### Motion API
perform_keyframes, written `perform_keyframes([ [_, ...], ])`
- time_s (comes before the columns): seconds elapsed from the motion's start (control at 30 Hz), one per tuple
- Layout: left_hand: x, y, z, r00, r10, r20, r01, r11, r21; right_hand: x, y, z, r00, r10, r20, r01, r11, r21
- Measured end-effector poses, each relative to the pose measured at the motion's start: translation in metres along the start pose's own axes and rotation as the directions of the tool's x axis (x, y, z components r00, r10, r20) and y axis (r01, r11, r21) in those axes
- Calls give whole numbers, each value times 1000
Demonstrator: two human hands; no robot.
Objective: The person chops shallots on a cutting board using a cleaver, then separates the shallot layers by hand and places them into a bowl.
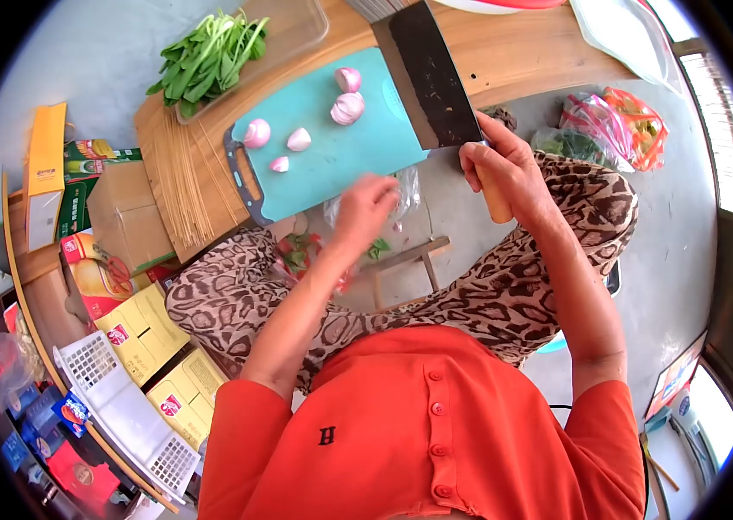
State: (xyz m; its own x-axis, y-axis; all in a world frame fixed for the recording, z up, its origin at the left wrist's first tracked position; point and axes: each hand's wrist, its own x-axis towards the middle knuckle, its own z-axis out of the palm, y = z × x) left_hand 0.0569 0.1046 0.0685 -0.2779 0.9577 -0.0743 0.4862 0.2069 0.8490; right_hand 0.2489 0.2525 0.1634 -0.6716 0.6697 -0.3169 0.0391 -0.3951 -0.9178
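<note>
My right hand (509, 173) is closed round the wooden handle of a cleaver (427, 74), its wide dark blade over the right end of a turquoise cutting board (323, 182). Near the board's front edge hovers my left hand (365, 208), blurred, its fingers curled; whether it holds anything is unclear. On the board lie a garlic-like bulb (347, 108) with a pinkish bulb (348, 80) behind it, another pinkish bulb (256, 133) at the left, and two smaller pieces (299, 139) between.
Leafy greens (210, 61) lie in a clear tray at the back left. Dry noodles or thin sticks (180, 182) rest on the wooden table beside the board. Filled plastic bags (613, 126) are at the right. Boxes (128, 212) stand at the left. A plastic bag (405, 195) hangs below the board.
</note>
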Motion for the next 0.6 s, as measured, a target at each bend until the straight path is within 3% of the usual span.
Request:
perform_keyframes([
  [0.03, 12, -1, -12, 990, -22, -138, 34, 995, 90, 0, 2, -1, 1000, -20, -6, 20, 1000, 23],
  [0.1, 40, -6, -34, 917, 98, -388, -11, 975, 221, 2, 6, -5, 999, -36, 6, 36, 999, 3],
  [0.13, 51, -3, -42, 901, 19, -432, 83, 973, 216, 2, 7, -5, 999, -49, 8, 49, 999, 3],
  [0.17, 63, -10, -44, 898, 28, -438, 75, 973, 217, 1, 10, -7, 998, -58, 6, 58, 998, 4],
  [0.23, 90, -36, -41, 851, -21, -525, 221, 921, 322, 3, 17, -10, 997, -79, 10, 79, 997, 5],
  [0.27, 105, -50, -41, 851, -17, -525, 215, 923, 320, 2, 19, -10, 998, -61, 0, 61, 998, 22],
  [0.33, 127, -72, -42, 860, -273, -431, 322, 946, 43, 2, 24, -13, 1000, -27, -16, 27, 999, 29],
  [0.43, 134, -79, -42, 939, -181, -292, 209, 976, 67, 1, 30, -15, 999, -35, -21, 36, 999, 20],
  [0.6, 113, -39, -28, 925, -110, -363, 138, 989, 51, 1, 38, -16, 1000, -9, -12, 9, 1000, -16],
])
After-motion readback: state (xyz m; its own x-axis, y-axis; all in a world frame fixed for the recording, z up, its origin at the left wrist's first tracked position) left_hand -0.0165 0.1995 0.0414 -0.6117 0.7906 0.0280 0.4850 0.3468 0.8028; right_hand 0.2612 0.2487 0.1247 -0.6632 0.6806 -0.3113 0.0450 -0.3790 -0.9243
